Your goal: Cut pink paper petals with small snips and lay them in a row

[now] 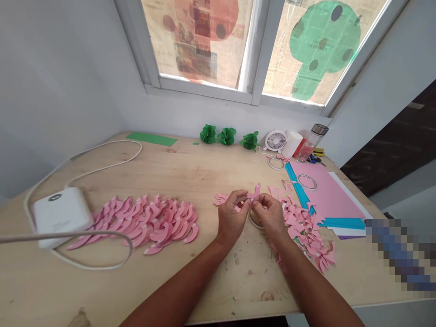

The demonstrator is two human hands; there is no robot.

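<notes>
My left hand (234,217) and my right hand (269,214) meet over the middle of the table, thumbs and fingertips pinched together on one small pink paper piece (258,189). A tip of that piece sticks up between the hands; the rest is hidden by my fingers. Just beneath my right hand lies a roll of tape (254,220), partly covered. To the right spreads a loose heap of pink paper scraps (311,234). On the left, curved pink paper pieces (160,222) with small white spots lie in overlapping rows.
A white power adapter (61,213) with a looping cable stands at left. Green paper ornaments (226,136), a small fan (275,141) and a bottle (311,143) line the back. Pink sheets (340,195) and blue strips lie at right, with another tape roll (307,182) on them.
</notes>
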